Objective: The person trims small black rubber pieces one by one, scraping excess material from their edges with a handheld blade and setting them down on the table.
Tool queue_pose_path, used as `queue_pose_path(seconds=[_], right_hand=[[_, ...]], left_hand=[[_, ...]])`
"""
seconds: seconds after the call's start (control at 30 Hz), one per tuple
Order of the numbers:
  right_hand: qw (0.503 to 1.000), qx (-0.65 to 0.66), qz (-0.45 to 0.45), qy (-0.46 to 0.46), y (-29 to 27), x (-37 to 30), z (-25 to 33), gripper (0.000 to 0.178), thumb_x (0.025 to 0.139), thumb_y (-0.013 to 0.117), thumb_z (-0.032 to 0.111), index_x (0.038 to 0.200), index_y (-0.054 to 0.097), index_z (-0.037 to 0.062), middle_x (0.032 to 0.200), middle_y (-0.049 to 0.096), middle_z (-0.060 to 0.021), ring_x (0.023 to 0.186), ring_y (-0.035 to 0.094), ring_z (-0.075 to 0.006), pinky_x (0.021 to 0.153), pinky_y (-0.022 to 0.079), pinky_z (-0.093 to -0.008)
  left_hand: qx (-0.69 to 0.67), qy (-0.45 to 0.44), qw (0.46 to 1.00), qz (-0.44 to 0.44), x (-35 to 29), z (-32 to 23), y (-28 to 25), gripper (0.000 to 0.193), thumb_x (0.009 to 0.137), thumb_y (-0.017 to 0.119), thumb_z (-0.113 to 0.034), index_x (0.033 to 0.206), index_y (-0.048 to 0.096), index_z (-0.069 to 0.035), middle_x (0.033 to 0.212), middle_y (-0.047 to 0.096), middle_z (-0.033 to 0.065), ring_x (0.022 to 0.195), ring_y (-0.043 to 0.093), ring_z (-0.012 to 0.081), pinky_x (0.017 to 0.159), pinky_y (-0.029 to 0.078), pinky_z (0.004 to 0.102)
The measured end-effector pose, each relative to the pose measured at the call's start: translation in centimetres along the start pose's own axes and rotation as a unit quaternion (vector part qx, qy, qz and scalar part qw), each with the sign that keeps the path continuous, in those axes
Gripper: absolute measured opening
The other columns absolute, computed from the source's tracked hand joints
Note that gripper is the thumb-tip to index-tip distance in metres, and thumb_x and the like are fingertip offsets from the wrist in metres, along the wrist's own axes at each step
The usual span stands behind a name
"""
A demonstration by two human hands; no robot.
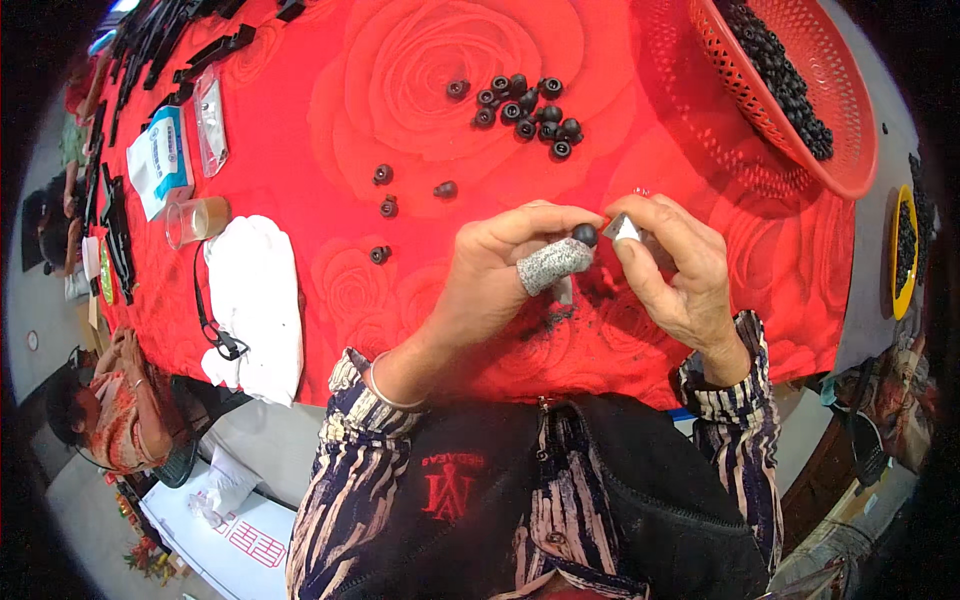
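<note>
Pinching a round black part (585, 235) above the red-clothed desk (345, 290), the left hand (488, 250) is closing its fingers on it, one digit wearing a grey wrap (553, 266). The right hand (684, 265) is gripping a small pale-grey piece (617, 229) between thumb and fingers, just beside the part. Similar parts (525, 128) are lying loose beyond. Red lettering (455, 463) is showing on the black garment (645, 480); a blue-and-white packet (168, 160) is bearing print; a white panel (172, 512) is displaying red characters (255, 543).
</note>
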State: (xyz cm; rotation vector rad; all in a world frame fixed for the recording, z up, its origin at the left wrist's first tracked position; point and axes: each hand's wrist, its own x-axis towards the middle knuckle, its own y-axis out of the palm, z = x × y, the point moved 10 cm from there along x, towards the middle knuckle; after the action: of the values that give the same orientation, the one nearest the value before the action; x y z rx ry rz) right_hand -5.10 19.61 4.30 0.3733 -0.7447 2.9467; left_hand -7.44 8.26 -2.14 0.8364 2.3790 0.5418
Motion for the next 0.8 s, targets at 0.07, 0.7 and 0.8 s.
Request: queue_pose_path(seconds=[0.07, 0.7, 0.8], right_hand=[[0.999, 0.012, 0.011, 0.036, 0.2, 0.0, -0.5, 0.018, 0.077, 0.061, 0.000, 0.095, 0.058, -0.0023, 0.075, 0.056, -0.0122, 0.063, 0.057, -0.0208, 0.054, 0.044, -0.0285], [0.999, 0.018, 0.038, -0.005, 0.7, -0.3, 0.8, 0.022, 0.076, 0.062, 0.003, 0.097, 0.058, -0.0027, 0.071, 0.055, -0.0113, 0.057, 0.055, -0.0200, 0.050, 0.043, -0.0289], [0.999, 0.004, 0.008, -0.049, 0.2, -0.3, 1.6, 0.026, 0.072, 0.062, 0.000, 0.097, 0.058, -0.0022, 0.070, 0.056, -0.0102, 0.055, 0.054, -0.0174, 0.048, 0.041, -0.0270]], left_hand=[[0.042, 0.068, 0.997, -0.013, -0.1, -1.2, -0.4, 0.026, 0.081, 0.063, 0.000, 0.106, 0.061, 0.002, 0.089, 0.056, 0.0036, 0.073, 0.055, 0.0075, 0.057, 0.047, 0.0202], [0.032, 0.143, 0.989, 0.024, -0.2, -1.8, 0.0, 0.029, 0.074, 0.069, 0.005, 0.102, 0.062, 0.004, 0.091, 0.058, 0.0054, 0.082, 0.052, 0.0083, 0.067, 0.045, 0.0198], [0.032, 0.140, 0.989, 0.032, -0.4, -1.8, 0.2, 0.026, 0.076, 0.067, 0.003, 0.102, 0.062, 0.003, 0.089, 0.060, 0.0056, 0.078, 0.055, 0.0088, 0.063, 0.048, 0.0193]])
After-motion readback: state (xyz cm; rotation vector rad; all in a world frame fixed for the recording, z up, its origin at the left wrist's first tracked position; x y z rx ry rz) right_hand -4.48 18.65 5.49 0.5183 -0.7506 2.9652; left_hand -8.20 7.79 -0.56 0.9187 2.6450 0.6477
